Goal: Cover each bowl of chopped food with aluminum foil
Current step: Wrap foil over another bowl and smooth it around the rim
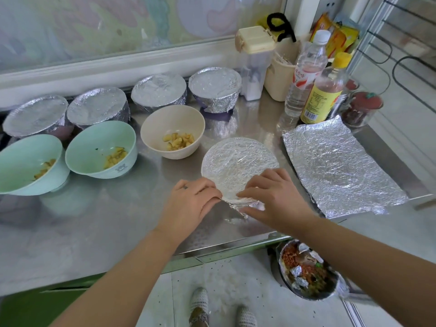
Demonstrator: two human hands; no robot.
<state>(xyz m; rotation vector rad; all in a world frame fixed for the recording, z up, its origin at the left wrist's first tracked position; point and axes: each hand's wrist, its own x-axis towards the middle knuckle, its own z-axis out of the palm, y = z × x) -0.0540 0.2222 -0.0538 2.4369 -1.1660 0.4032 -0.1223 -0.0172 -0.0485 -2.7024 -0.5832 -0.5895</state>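
Left hand (188, 201): curling its fingers against the near-left rim of the foil-topped bowl (238, 161), pinching the loose foil edge so that it is folding down over the lip
Right hand (271, 197): clamping on the near-right rim of the foil-topped bowl, fingers lying on the foil and thumb going under the fold, probably steadying the bowl while the crease is being set
Bowl in hand: sitting on the surface (106, 220) with its top smoothed flat and its near side being crimped; how tightly the far side is tucked, I cannot tell
Spare foil sheet (337, 166): lying flat just right of the foil-topped bowl and apart from it, seemingly waiting within reach for the next bowl
Cream bowl (153, 128): standing uncovered just behind and left of the foil-topped bowl, showing chopped yellow pieces
Nearer mint bowl (94, 142): standing uncovered further left of the foil-topped bowl, holding chopped bits
Farther mint bowl (23, 161): standing uncovered well left of the foil-topped bowl, holding chopped bits
Covered bowls (159, 89): lining up four in a row behind the foil-topped bowl, likely keeping finished work out of the way
Bottles (306, 72): standing behind and right of the foil-topped bowl
Progress: three bowls are waiting for foil
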